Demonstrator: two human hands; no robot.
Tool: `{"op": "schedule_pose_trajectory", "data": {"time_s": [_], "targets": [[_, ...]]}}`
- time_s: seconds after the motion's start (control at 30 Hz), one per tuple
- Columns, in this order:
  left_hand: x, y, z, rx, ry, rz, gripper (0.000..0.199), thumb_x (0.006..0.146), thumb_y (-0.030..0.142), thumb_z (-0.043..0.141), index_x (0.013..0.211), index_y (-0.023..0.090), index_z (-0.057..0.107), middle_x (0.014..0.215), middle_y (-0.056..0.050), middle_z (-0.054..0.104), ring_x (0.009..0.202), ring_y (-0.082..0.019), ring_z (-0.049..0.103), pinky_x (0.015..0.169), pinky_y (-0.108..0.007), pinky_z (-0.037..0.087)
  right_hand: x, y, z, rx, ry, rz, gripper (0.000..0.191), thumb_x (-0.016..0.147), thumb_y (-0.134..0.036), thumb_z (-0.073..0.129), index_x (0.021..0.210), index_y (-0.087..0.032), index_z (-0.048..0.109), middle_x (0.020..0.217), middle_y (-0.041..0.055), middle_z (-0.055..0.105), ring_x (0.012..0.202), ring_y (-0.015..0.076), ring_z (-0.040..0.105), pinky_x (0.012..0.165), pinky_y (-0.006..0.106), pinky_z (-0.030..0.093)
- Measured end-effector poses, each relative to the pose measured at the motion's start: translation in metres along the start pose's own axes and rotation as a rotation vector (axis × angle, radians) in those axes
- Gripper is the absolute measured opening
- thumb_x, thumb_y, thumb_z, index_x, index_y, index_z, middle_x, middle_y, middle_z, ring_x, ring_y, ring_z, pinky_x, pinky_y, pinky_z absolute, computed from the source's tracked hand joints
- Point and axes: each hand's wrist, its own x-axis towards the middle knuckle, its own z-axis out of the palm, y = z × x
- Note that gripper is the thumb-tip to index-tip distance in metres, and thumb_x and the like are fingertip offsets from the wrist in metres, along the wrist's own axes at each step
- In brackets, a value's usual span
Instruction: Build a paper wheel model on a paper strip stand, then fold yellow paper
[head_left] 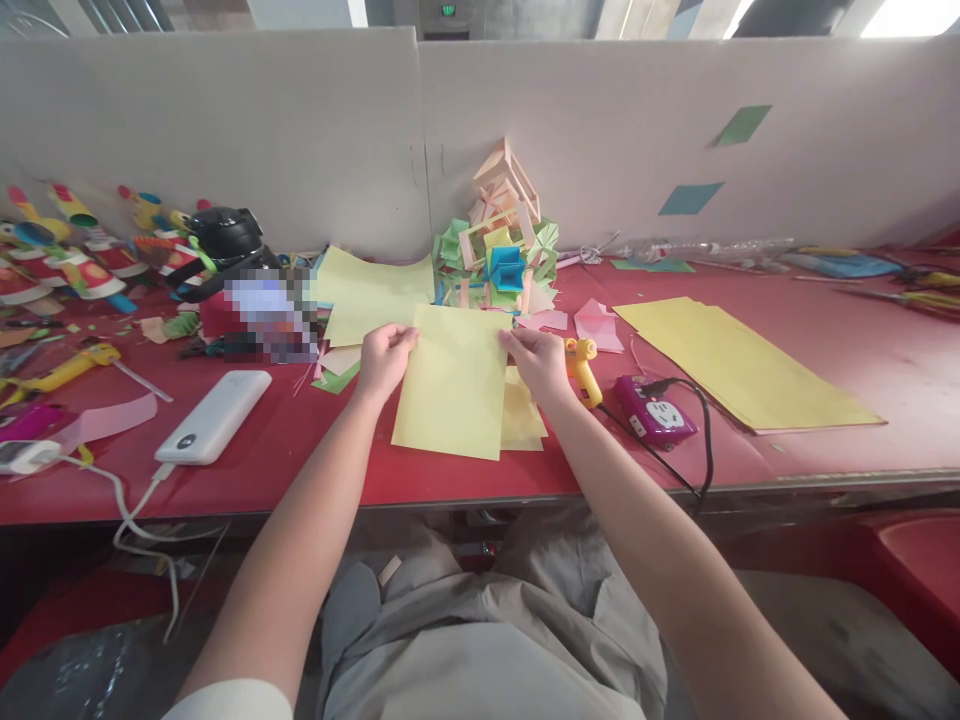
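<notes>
A sheet of pale yellow paper (456, 385) is held up between my two hands near the table's front edge. My left hand (385, 360) pinches its upper left edge, and my right hand (538, 362) pinches its upper right edge. Partly hidden behind the sheet lies a smaller yellow paper piece (523, 415). Another large pale yellow sheet (375, 290) rests beyond my left hand. Just right of my right hand is a yellow hot glue gun (584, 372).
Folded paper models (502, 255) stand against the partition (300, 130). A yellow paper stack (742, 360) lies right, beside a purple power socket (655, 411) with a black cord. A white power bank (214, 417) with cable, a black-lidded bottle (229, 240) and paper-cup figures (86, 250) are left.
</notes>
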Motion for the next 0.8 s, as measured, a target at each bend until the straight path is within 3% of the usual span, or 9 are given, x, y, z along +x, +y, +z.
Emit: {"op": "schedule_pose_trajectory", "data": {"time_s": [0.2,0.37,0.43,0.57,0.63,0.73,0.8], "targets": [[-0.0024,-0.0007,0.0001,0.017,-0.134,-0.055,0.041,0.074,0.054,0.076,0.084,0.015,0.071,0.082,-0.007,0.073,0.079,-0.02,0.065,0.074,-0.028,0.047,0.0022,0.0022,-0.0039,-0.083,0.086,-0.062,0.042,0.077,-0.06,0.069,0.064,-0.02,0.063,0.059,0.0007,0.057,0.063,0.0174,0.058,0.061,0.03,0.051],[-0.0047,0.0,-0.0003,0.205,-0.077,0.005,0.045,0.084,0.057,0.064,0.063,0.017,0.057,0.058,0.0,0.055,0.058,-0.014,0.05,0.059,-0.027,0.036,0.0029,0.0012,-0.003,-0.088,0.116,-0.082,0.044,0.078,-0.062,0.067,0.065,-0.02,0.061,0.058,0.0,0.053,0.061,0.0159,0.054,0.058,0.028,0.048],[-0.0061,0.0013,0.0008,0.22,-0.104,0.002,0.05,0.087,0.06,0.059,0.06,0.018,0.052,0.055,0.002,0.049,0.055,-0.013,0.046,0.056,-0.026,0.033,0.0031,0.0003,-0.0035,-0.089,0.141,-0.079,0.045,0.078,-0.063,0.066,0.064,-0.02,0.059,0.058,0.0,0.052,0.062,0.0159,0.054,0.057,0.028,0.048],[-0.0075,0.0034,0.0026,0.096,-0.233,-0.03,0.048,0.08,0.064,0.066,0.079,0.016,0.066,0.073,-0.003,0.066,0.07,-0.017,0.057,0.065,-0.026,0.042,0.0033,-0.0019,-0.0052,-0.061,0.179,-0.093,0.045,0.08,-0.064,0.065,0.066,-0.021,0.058,0.062,0.0003,0.054,0.064,0.0158,0.055,0.058,0.028,0.049],[-0.0073,0.0049,0.002,0.131,-0.201,-0.015,0.048,0.078,0.063,0.067,0.08,0.015,0.068,0.074,-0.004,0.067,0.071,-0.018,0.059,0.066,-0.027,0.042,0.0032,-0.0027,-0.0049,-0.059,0.178,-0.104,0.045,0.081,-0.064,0.064,0.067,-0.021,0.057,0.063,0.0004,0.054,0.064,0.0157,0.055,0.058,0.028,0.049],[-0.0063,0.0069,-0.0018,0.301,-0.095,0.029,0.051,0.081,0.063,0.064,0.061,0.016,0.059,0.054,0.0,0.052,0.059,-0.015,0.051,0.056,-0.026,0.034,0.0025,-0.0037,-0.0032,-0.083,0.167,-0.121,0.046,0.082,-0.063,0.063,0.065,-0.021,0.056,0.062,0.0001,0.051,0.064,0.0156,0.054,0.059,0.028,0.05],[-0.0051,0.0069,-0.0057,0.34,-0.096,0.02,0.054,0.081,0.064,0.063,0.055,0.017,0.054,0.05,0.001,0.046,0.055,-0.014,0.048,0.054,-0.026,0.032,0.0016,-0.0046,-0.0021,-0.092,0.162,-0.134,0.045,0.083,-0.062,0.063,0.064,-0.021,0.055,0.061,-0.0004,0.049,0.063,0.0151,0.052,0.06,0.028,0.05]]}}
